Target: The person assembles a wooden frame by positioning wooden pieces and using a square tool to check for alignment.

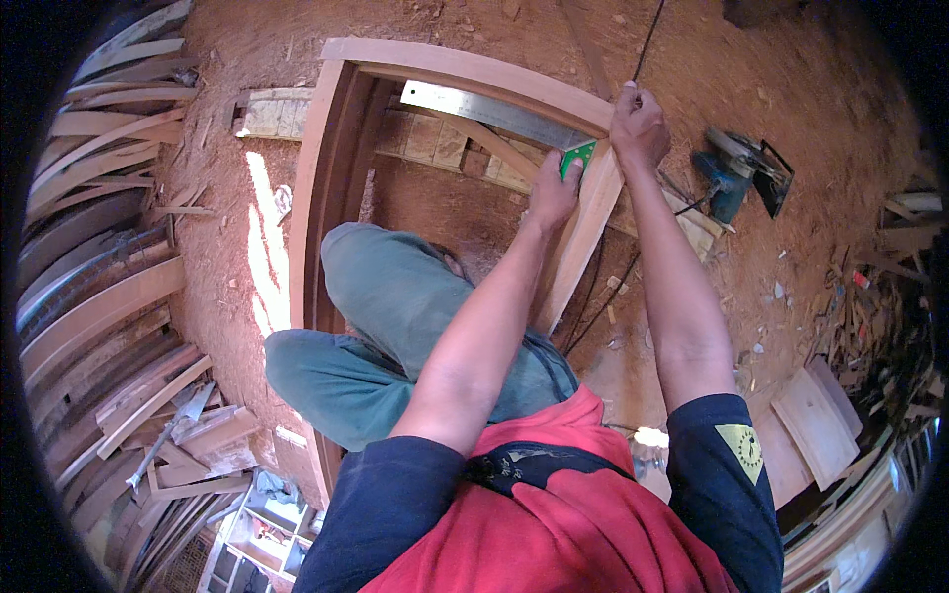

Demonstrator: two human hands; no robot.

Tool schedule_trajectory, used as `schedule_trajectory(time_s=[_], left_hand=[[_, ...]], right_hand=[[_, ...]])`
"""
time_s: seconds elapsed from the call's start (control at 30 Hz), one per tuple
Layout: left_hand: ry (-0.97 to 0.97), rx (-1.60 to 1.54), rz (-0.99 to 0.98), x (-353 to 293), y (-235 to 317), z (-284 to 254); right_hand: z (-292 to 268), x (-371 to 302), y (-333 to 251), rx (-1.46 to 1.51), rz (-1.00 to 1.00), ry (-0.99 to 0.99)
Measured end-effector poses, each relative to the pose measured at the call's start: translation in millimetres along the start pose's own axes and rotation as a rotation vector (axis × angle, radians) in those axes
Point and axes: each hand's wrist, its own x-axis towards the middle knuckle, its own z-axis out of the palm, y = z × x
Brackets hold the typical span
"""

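Green-handled square (494, 114) sits inside wooden frame's (465, 62) far-right corner, handle gripped by left hand (553, 195), right hand (641, 130) curled at that corner (grip unclear); uneven thumb pressure could rock the blade out of line with the frame's far rail.

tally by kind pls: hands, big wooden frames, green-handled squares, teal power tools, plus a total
Left hand and right hand: 2
Big wooden frame: 1
Green-handled square: 1
Teal power tool: 1
Total: 5
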Motion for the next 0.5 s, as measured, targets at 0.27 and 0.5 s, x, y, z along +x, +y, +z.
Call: schedule_trajectory(time_s=[0.27,0.5], left_hand=[[0.054,0.011,0.046,-2.9,5.7,-0.3],[0.034,0.109,-0.086,-14.6,11.1,-23.4]], right_hand=[[0.2,-0.7,-0.9,-0.015,0.058,-0.036],[3.9,-2.3,3.0,-0.059,-0.025,0.013]])
